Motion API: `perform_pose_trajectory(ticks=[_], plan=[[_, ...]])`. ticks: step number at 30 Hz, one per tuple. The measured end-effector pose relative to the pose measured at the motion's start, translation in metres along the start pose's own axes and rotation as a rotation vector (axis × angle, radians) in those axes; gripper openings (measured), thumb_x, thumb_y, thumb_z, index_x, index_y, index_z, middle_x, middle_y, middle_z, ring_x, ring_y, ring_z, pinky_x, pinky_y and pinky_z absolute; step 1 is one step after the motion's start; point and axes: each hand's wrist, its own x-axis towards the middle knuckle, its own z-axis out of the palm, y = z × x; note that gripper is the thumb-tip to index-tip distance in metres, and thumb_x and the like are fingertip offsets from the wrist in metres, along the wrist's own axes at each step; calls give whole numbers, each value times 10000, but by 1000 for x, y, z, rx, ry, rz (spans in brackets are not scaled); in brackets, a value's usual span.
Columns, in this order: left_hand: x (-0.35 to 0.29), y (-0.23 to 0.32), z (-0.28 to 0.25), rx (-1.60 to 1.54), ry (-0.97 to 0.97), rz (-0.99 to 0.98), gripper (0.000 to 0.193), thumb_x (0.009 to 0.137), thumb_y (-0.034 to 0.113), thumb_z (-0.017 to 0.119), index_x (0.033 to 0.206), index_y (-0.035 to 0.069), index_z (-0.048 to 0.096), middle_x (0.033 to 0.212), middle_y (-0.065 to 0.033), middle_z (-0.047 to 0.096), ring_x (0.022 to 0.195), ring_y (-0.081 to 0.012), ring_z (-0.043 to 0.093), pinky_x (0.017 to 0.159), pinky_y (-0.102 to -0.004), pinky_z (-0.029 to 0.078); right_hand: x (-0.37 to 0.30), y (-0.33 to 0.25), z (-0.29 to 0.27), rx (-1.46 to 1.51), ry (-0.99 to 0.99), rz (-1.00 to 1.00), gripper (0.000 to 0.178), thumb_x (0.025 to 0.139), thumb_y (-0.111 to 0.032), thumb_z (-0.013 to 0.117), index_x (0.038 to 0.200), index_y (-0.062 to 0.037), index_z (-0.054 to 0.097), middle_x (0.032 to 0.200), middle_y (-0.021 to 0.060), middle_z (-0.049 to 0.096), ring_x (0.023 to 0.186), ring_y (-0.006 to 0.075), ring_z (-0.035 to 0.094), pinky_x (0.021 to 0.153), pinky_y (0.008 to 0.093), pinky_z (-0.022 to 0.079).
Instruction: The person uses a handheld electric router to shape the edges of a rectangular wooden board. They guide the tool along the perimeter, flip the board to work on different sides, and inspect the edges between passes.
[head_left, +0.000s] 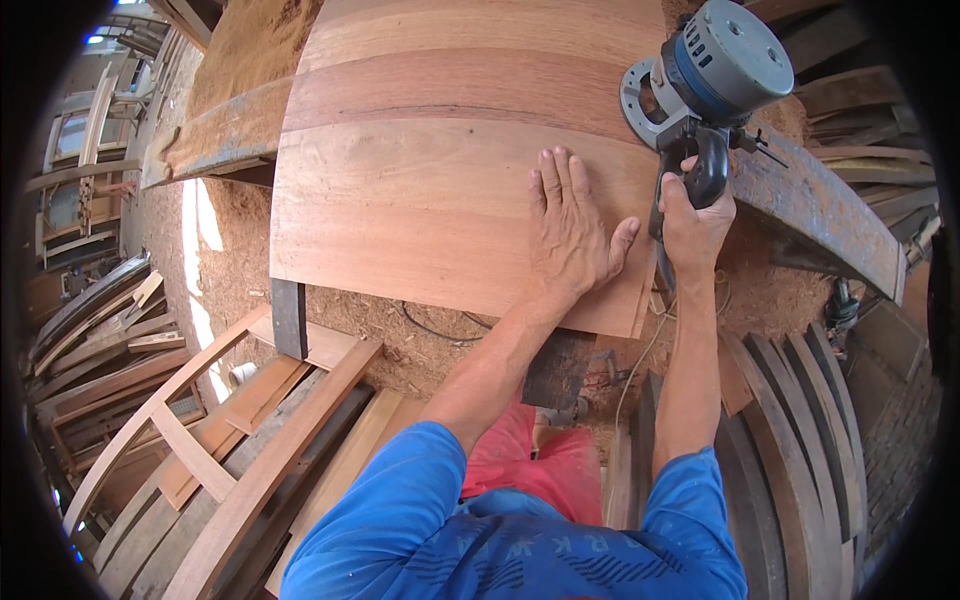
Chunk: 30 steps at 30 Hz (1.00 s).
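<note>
One grey router [735,62] with a blue band is leaning over the right edge of a broad wooden panel [400,225]; cannot tell whether its ring base [632,105] is touching the wood. Right hand [697,222] is closing around its black handle [713,165]. Left hand [575,235] is lying open, palm down, on the panel, thumb spread. Wooden frame [280,465] is resting lower left; curved boards [795,430] are standing lower right.

Router [722,68] at right edge of panel [410,190]
</note>
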Motion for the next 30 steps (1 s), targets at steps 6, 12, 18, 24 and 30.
perform_pose_trajectory(ticks=[6,12,18,24,30], plan=[[1,0,-1,-18,7,-15,1002,982,561,545,1549,-174,166,1608,-407,231,1554,-521,141,1273,-580,77,-7,3,-3,-69,14,14,185,894,-6,690,1057,-21,603,772,22,618,661,78,579,608,254,467],[0,-2,1,-60,55,-11,980,991,548,533,1551,-171,173,1582,-413,282,1535,-533,191,1265,-587,104,-62,-10,-17,-36,20,113,221,881,-32,721,1070,-8,609,840,15,622,734,75,576,686,258,486],[2,-4,3,-91,95,1,954,1011,543,496,1551,-174,171,1572,-415,296,1524,-535,218,1263,-584,116,-146,-32,-39,-58,26,221,210,910,-36,707,1083,1,593,821,21,625,727,77,582,664,256,487],[0,-4,0,-88,84,10,957,1018,554,472,1552,-177,162,1573,-416,295,1526,-541,210,1266,-578,109,-185,-32,-51,-40,13,221,220,917,-10,693,1109,-7,585,813,25,634,711,64,574,643,238,467],[0,-4,-1,-60,63,10,952,1017,552,471,1552,-174,168,1578,-417,287,1536,-531,196,1267,-580,96,-140,-26,-38,-28,24,210,211,912,-6,696,1095,-17,591,829,16,619,727,70,572,656,254,474]])
